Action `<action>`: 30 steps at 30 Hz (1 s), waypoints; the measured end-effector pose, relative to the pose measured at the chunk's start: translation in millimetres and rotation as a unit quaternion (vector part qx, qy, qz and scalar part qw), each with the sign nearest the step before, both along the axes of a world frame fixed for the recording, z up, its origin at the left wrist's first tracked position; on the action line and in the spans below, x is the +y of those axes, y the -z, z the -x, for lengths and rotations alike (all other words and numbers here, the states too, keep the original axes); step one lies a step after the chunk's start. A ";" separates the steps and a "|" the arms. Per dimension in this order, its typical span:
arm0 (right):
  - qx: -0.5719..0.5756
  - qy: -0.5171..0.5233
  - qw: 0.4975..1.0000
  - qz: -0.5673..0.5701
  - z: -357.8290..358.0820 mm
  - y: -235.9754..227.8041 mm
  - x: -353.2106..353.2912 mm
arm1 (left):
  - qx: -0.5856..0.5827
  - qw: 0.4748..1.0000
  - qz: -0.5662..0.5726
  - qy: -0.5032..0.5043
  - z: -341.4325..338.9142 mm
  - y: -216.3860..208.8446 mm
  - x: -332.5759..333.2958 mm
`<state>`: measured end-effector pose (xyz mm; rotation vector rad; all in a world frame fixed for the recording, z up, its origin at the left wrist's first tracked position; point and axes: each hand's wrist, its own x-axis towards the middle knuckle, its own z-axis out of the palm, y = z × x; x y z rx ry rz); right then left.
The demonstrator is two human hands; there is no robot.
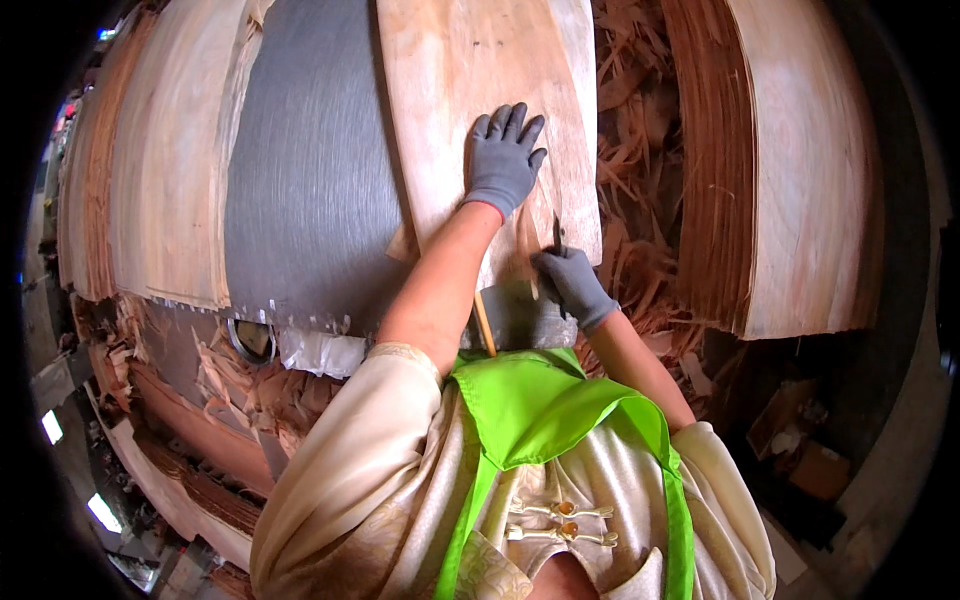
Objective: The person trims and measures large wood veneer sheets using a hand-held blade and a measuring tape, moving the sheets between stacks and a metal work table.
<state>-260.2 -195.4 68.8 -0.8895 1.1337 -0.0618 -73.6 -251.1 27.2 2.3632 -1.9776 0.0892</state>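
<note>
Lime-green apron [535, 405] at 6 o'clock, over a cream patterned garment [350, 450] with two amber-beaded frog fastenings [566, 509] showing.

Left hand [505, 165], grey-gloved, 12 o'clock: released, palm down, fingers spread on a pale wood-veneer sheet [460, 60]. Sheet runs from top of view to just above the apron; lower end ragged, split near the right hand. Right hand [575, 283], grey-gloved, 3 o'clock: clenched round one slim dark knife-like tool [557, 232], point upward; cannot tell if the tip touches wood. One yellowish stick [485, 322] near centre, beside left forearm.

Outward: dark grey board [310, 150] at 10–11 o'clock, a broad strip between sheet and veneer stack [170, 150] at 10. Torn veneer scraps [635, 130] at 1–2, edging the sheet; second veneer stack [800, 170], 2 o'clock, many layers, uncountable.
</note>
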 end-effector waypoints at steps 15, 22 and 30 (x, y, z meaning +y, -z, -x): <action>0.360 -0.215 0.843 0.336 245.6 14.1 9.0 | 0.457 0.835 0.187 -0.244 11.6 -92.3 178.1; 0.022 -0.003 0.933 0.359 79.3 66.0 -66.0 | 0.351 0.897 -0.024 -0.268 111.0 -80.3 264.5; -0.130 0.034 0.964 0.230 71.2 79.4 -77.0 | 0.390 0.847 0.062 -0.356 114.5 4.2 279.2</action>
